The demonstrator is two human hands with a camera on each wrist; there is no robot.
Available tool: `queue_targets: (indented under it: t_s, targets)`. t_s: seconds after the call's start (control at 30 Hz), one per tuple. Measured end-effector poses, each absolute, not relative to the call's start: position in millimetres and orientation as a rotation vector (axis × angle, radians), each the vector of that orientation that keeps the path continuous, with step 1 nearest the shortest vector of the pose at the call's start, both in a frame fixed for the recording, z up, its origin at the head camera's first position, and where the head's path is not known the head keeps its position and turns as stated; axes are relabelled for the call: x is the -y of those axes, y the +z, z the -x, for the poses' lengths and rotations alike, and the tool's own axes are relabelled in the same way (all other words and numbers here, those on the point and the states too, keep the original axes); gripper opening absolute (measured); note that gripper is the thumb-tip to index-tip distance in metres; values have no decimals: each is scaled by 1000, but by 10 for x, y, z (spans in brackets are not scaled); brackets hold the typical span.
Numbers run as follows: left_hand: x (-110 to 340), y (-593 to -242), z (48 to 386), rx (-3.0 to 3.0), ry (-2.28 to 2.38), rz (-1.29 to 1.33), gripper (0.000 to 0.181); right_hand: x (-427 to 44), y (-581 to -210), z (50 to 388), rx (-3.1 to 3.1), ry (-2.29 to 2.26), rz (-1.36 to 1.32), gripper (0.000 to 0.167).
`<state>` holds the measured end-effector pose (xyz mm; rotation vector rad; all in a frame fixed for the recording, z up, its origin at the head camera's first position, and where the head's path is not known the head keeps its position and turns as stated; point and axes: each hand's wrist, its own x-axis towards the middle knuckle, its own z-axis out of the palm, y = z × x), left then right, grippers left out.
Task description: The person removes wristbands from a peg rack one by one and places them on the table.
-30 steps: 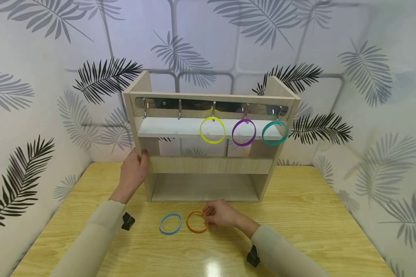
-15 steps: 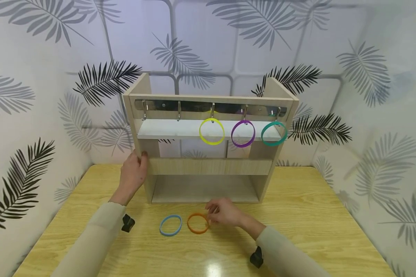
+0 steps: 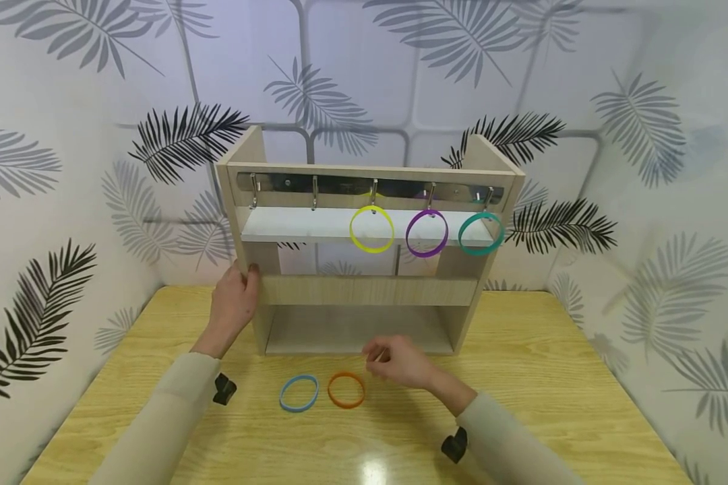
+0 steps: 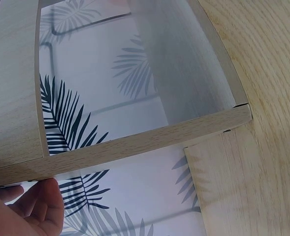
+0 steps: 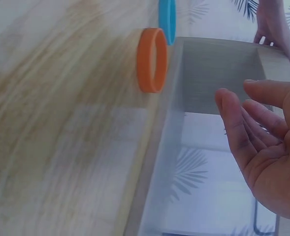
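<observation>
My left hand [image 3: 233,306] grips the left side panel of a small wooden shelf [image 3: 364,291], thumb on the front and fingers behind. In the left wrist view its curled fingertips [image 4: 50,196] touch the panel's edge. An orange silicone wristband [image 5: 145,61] lies on the table before the shelf, with a light blue wristband [image 3: 297,409] to its left. Just right of and above the orange band, my right hand [image 3: 400,362] hovers with nothing in it. The right wrist view shows its thumb and index finger apart, the other fingers loosely bent.
A metal hook rail [image 3: 346,185] runs along the shelf's upper front. On its three right-hand hooks hang a yellow band [image 3: 371,250], a purple band [image 3: 427,254] and a teal band [image 3: 479,252]. The two left hooks carry nothing. A leaf-patterned wall stands behind the wooden table [image 3: 552,377].
My right hand has come away from the orange wristband, moving up and to the right. The band lies nearly where it was. My left hand stays on the shelf.
</observation>
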<state>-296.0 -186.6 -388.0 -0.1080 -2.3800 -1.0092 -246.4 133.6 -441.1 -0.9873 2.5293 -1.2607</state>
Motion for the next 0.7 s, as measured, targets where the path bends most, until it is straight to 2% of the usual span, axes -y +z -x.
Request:
queue_targets:
  t_s: [0.13, 0.7]
  targets:
    - [1864, -3878, 2957, 2377, -1009, 117, 50, -1336, -4352, 2455, -2538, -1262, 920, 18]
    - [1873, -3882, 2961, 2389, -1003, 116, 50, -1358, -4231, 2419, -2574, -1244, 928, 20]
